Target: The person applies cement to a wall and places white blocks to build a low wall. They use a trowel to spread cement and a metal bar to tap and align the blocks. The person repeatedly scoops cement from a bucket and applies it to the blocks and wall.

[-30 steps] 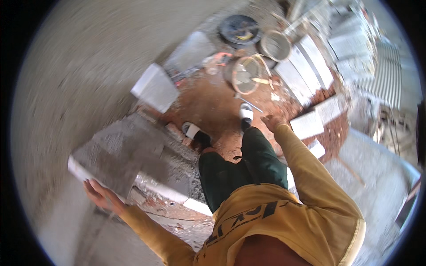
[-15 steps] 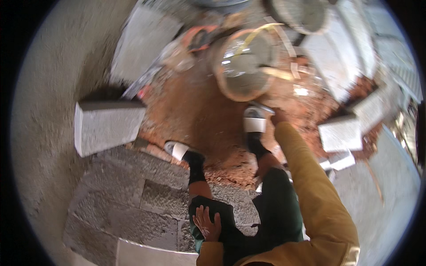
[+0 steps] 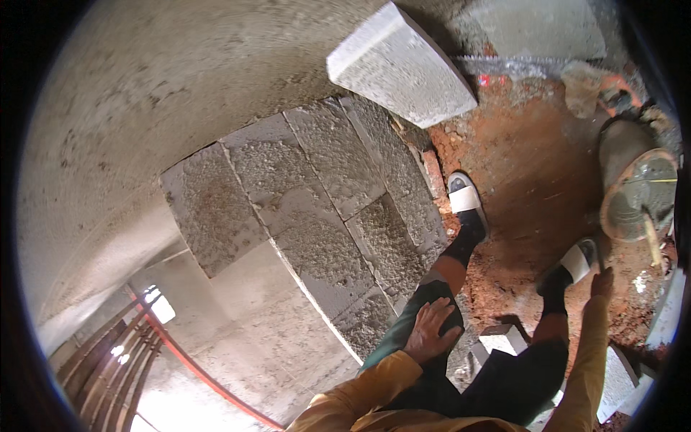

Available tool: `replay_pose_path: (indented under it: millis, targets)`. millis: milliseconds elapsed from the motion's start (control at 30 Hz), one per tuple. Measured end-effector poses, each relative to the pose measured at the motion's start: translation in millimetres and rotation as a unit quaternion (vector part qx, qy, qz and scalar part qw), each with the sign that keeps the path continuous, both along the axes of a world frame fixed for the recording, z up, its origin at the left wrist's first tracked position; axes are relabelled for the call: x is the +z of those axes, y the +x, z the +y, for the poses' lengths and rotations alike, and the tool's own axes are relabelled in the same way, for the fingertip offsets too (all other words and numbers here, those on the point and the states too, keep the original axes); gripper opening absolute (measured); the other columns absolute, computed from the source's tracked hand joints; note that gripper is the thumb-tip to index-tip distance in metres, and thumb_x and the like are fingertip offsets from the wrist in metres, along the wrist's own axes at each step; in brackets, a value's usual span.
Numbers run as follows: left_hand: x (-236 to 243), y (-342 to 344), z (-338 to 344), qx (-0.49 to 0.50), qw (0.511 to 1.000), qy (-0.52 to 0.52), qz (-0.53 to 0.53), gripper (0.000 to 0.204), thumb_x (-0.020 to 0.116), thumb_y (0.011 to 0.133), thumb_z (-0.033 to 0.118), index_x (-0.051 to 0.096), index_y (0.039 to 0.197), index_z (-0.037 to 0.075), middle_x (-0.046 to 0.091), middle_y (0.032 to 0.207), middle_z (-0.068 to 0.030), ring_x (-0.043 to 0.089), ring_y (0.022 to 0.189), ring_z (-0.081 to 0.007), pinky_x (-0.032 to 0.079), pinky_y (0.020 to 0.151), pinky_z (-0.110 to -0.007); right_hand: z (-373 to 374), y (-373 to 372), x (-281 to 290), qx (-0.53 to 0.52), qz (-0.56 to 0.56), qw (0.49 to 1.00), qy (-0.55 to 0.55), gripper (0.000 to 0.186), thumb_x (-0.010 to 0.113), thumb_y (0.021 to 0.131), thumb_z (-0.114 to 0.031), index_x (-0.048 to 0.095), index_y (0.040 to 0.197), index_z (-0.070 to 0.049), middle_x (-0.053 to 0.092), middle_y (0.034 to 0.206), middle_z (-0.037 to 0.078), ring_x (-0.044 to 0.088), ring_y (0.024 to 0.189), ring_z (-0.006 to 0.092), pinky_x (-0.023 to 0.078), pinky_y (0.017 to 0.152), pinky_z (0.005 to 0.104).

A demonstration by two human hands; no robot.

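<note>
My left hand (image 3: 432,327) lies palm down on my left thigh, fingers spread, holding nothing. My right hand (image 3: 600,284), low at the right, grips a thin metal tool (image 3: 602,255), its shape hard to make out. It is beside my sandalled right foot (image 3: 576,263), near a bucket of grey mix (image 3: 630,209) with a wooden handle (image 3: 651,237) sticking out. Left of my legs lies a surface of grey blocks (image 3: 309,180) coated with rough mortar. A white block (image 3: 399,65) stands beyond its upper end.
A curved plastered wall (image 3: 108,144) rises at the left. At lower left are a lower concrete surface (image 3: 259,309) and red-brown metal bars (image 3: 180,353). Reddish dirt (image 3: 525,173) lies around my feet. More white blocks (image 3: 504,342) lie at lower right, an orange object (image 3: 622,90) at upper right.
My view has swung left, bringing the block surface to the middle and the bucket to the right edge. My left hand has moved from out at the left onto my thigh.
</note>
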State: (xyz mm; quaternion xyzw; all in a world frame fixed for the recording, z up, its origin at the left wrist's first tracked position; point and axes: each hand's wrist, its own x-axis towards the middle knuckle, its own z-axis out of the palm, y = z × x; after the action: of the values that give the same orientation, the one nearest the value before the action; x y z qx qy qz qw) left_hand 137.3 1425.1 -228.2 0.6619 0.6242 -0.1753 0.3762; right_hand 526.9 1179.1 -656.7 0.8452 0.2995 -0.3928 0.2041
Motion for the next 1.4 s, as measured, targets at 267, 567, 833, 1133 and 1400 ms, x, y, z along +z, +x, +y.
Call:
replay_pose_path:
  millis: [267, 567, 833, 1133, 1400]
  targets:
    - [175, -53, 115, 0.233, 0.933, 0.262, -0.086, 0.060, 0.071, 0.085, 0.024, 0.046, 0.133, 0.000, 0.046, 0.139, -0.0206, 0.042, 0.130, -0.0325, 0.032, 0.108, -0.043, 128, -20, 333, 0.051, 0.177, 0.978, 0.099, 0.028, 0.061, 0.086, -0.034, 0.053, 0.101, -0.012, 0.064, 0.078, 0.023, 0.063, 0.078, 0.0430, 0.049, 0.068, 0.0511]
    - [315, -265, 342, 0.255, 0.848, 0.440, 0.152, 0.117, 0.076, 0.064, 0.063, 0.028, 0.142, -0.009, 0.037, 0.141, -0.0304, 0.037, 0.132, -0.0413, 0.031, 0.109, -0.047, 296, -208, 574, 0.181, 0.258, 0.934, 0.168, 0.040, 0.055, 0.088, -0.044, 0.060, 0.109, -0.010, 0.065, 0.098, 0.018, 0.063, 0.091, 0.0387, 0.051, 0.078, 0.0473]
    - [272, -293, 369, 0.277, 0.890, 0.348, 0.101, 0.115, 0.077, 0.060, 0.054, 0.025, 0.142, -0.009, 0.044, 0.132, -0.0315, 0.049, 0.119, -0.0437, 0.041, 0.099, -0.047, 420, -400, 621, 0.414, 0.394, 0.806, 0.153, 0.052, 0.045, 0.092, -0.054, 0.058, 0.106, -0.005, 0.067, 0.089, 0.020, 0.065, 0.084, 0.0397, 0.051, 0.075, 0.0494]
    - [268, -299, 368, 0.270, 0.887, 0.371, 0.053, 0.102, 0.075, 0.063, 0.038, 0.029, 0.138, -0.014, 0.046, 0.127, -0.0327, 0.051, 0.113, -0.0450, 0.044, 0.096, -0.045, 484, -472, 636, 0.486, 0.402, 0.758, 0.166, 0.054, 0.044, 0.093, -0.054, 0.061, 0.111, -0.007, 0.068, 0.090, 0.018, 0.065, 0.088, 0.0374, 0.051, 0.076, 0.0486]
    - [264, -300, 367, 0.258, 0.881, 0.392, 0.057, 0.100, 0.074, 0.064, 0.037, 0.030, 0.138, -0.013, 0.048, 0.123, -0.0323, 0.051, 0.112, -0.0453, 0.044, 0.095, -0.046, 503, -475, 645, 0.515, 0.396, 0.743, 0.162, 0.058, 0.042, 0.091, -0.060, 0.061, 0.117, -0.011, 0.067, 0.092, 0.019, 0.065, 0.088, 0.0378, 0.050, 0.076, 0.0490]
